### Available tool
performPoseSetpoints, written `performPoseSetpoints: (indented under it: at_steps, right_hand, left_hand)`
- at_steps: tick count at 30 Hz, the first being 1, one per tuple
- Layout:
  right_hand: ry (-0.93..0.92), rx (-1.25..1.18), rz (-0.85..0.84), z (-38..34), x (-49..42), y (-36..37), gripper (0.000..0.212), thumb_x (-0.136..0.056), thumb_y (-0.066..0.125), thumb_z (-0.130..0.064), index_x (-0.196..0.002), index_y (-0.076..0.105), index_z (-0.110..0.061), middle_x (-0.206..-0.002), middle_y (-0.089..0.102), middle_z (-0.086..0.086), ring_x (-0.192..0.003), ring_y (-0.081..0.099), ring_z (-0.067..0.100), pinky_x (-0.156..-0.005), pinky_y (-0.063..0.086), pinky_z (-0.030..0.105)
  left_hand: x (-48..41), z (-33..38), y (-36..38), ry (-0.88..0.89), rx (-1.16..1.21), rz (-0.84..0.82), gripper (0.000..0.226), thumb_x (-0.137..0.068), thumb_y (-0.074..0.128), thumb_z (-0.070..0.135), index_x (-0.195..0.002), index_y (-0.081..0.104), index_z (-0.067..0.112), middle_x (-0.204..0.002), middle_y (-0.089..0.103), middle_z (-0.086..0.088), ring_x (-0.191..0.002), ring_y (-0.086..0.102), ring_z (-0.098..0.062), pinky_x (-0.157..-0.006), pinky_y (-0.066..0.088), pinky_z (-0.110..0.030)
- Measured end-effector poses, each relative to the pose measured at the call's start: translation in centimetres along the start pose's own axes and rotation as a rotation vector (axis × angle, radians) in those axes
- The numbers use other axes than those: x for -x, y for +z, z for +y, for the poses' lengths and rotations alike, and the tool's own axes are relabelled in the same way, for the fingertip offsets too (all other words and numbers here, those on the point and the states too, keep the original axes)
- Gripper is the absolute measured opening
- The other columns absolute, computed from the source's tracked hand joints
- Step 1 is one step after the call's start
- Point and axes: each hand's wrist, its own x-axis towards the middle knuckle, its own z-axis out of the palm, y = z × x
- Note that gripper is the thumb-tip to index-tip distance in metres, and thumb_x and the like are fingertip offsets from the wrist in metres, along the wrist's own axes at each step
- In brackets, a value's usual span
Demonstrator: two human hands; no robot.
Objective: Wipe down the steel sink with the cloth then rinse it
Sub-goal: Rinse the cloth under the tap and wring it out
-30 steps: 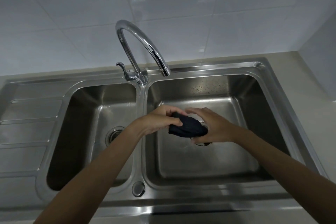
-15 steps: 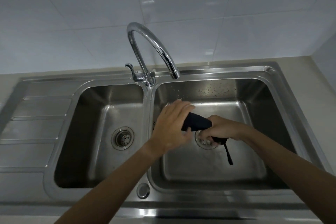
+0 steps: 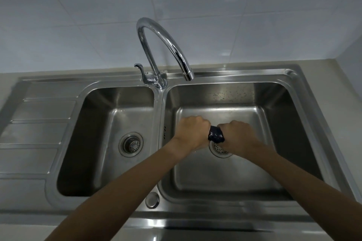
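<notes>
A dark, wet cloth (image 3: 215,134) is twisted tight between my two fists over the right basin of the steel double sink (image 3: 305,115). My left hand (image 3: 193,132) grips its left end and my right hand (image 3: 238,135) grips its right end. Only a short stretch of cloth shows between the fists. Both hands hover above the right drain (image 3: 219,149), which they partly hide. The chrome faucet (image 3: 166,45) arches over the right basin, and no water runs from its spout.
The left basin has its own drain strainer (image 3: 130,144). A ribbed draining board (image 3: 39,123) lies at the far left. The faucet lever (image 3: 139,67) points left behind the divider. White tiled wall stands behind, and beige counter edges the sink.
The cloth was loosely bunched with a strap dangling; both hands have now closed into fists on its ends and wrung it tight. The hands stay over the right drain.
</notes>
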Motion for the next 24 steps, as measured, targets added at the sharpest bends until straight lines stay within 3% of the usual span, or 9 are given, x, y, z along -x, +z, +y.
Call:
performPoseSetpoints:
  at_steps: [3,6,9,12,13,15,17,21,24]
  right_hand:
    - [-0.065,0.092,0.105,0.4,0.1,0.8,0.023,-0.078,0.064,-0.031,-0.096,0.059,-0.017,-0.082,0.067,0.002,-0.069,0.062,0.021,-0.055,0.033,0.023]
    - [-0.166,0.156,0.24,1.2,-0.1,1.9,0.036,-0.044,0.086,-0.025,-0.068,0.061,-0.015,-0.049,0.058,-0.001,-0.036,0.052,0.017,-0.04,0.027,0.019]
    - [-0.175,0.143,0.336,1.9,-0.3,2.5,0.041,-0.031,0.087,-0.02,-0.056,0.055,-0.015,-0.038,0.048,-0.005,-0.025,0.041,0.014,-0.036,0.019,0.015]
    - [-0.171,0.157,0.346,2.1,-0.6,2.3,0.039,-0.038,0.086,-0.024,-0.063,0.057,-0.015,-0.043,0.054,-0.003,-0.031,0.047,0.015,-0.039,0.023,0.017]
    - [-0.149,0.161,0.301,1.9,-0.6,2.0,0.035,-0.05,0.083,-0.028,-0.072,0.059,-0.016,-0.053,0.059,-0.001,-0.041,0.054,0.016,-0.042,0.027,0.02]
    - [-0.042,0.03,0.07,1.3,-0.7,1.0,0.02,-0.075,0.067,-0.032,-0.087,0.058,-0.02,-0.074,0.064,0.0,-0.065,0.061,0.018,-0.052,0.038,0.024]
    - [0.049,-0.292,-0.158,1.1,-0.8,0.0,0.013,-0.081,0.062,-0.031,-0.078,0.057,-0.02,-0.07,0.063,0.0,-0.065,0.062,0.019,-0.058,0.047,0.026]
    - [0.078,-1.027,-0.639,2.0,-0.6,-2.9,0.029,-0.085,0.061,-0.022,-0.061,0.057,-0.006,-0.055,0.058,0.009,-0.05,0.058,0.019,-0.057,0.049,0.026]
    - [-0.005,-1.142,-0.831,1.9,-0.2,-3.7,0.026,-0.086,0.063,-0.023,-0.065,0.062,-0.008,-0.063,0.063,0.008,-0.052,0.057,0.017,-0.052,0.046,0.025]
  left_hand:
    - [0.3,0.2,0.2,-0.136,0.37,-0.181,0.008,-0.077,0.058,0.012,-0.069,0.057,0.011,-0.066,0.058,-0.004,-0.057,0.052,-0.018,-0.049,0.037,-0.024]
    - [0.2,0.2,0.2,-0.245,0.815,-0.407,0.02,-0.073,0.052,0.001,-0.056,0.045,0.01,-0.053,0.044,-0.001,-0.048,0.042,-0.014,-0.045,0.028,-0.023]
    - [0.2,0.3,0.0,-0.267,0.915,-0.459,0.021,-0.072,0.051,-0.002,-0.057,0.044,0.01,-0.053,0.04,-0.001,-0.047,0.039,-0.012,-0.045,0.026,-0.024]
    - [0.4,0.3,0.4,-0.209,0.776,-0.308,0.01,-0.073,0.058,0.008,-0.064,0.054,0.009,-0.059,0.053,-0.003,-0.054,0.053,-0.018,-0.047,0.032,-0.023]
    - [0.5,0.2,0.5,-0.168,0.616,-0.212,0.006,-0.075,0.061,0.014,-0.073,0.059,0.009,-0.067,0.06,-0.004,-0.062,0.059,-0.02,-0.05,0.035,-0.024]
    - [0.7,-0.2,0.9,-0.107,0.223,0.061,0.023,-0.075,0.068,0.027,-0.089,0.062,0.011,-0.086,0.065,-0.003,-0.076,0.063,-0.02,-0.058,0.038,-0.025]
    - [0.8,-0.7,1.4,-0.085,0.008,0.324,0.041,-0.063,0.077,0.031,-0.095,0.058,0.013,-0.094,0.063,-0.005,-0.08,0.062,-0.023,-0.063,0.044,-0.03]
    - [0.6,-0.8,2.6,0.073,-0.061,0.597,0.043,-0.069,0.059,0.009,-0.111,0.049,0.013,-0.109,0.063,-0.008,-0.101,0.061,-0.032,-0.071,0.051,-0.039]
    - [-0.3,-1.2,1.8,0.142,-0.037,0.639,0.027,-0.072,0.057,0.007,-0.099,0.053,0.013,-0.088,0.065,-0.004,-0.076,0.061,-0.024,-0.051,0.049,-0.031]
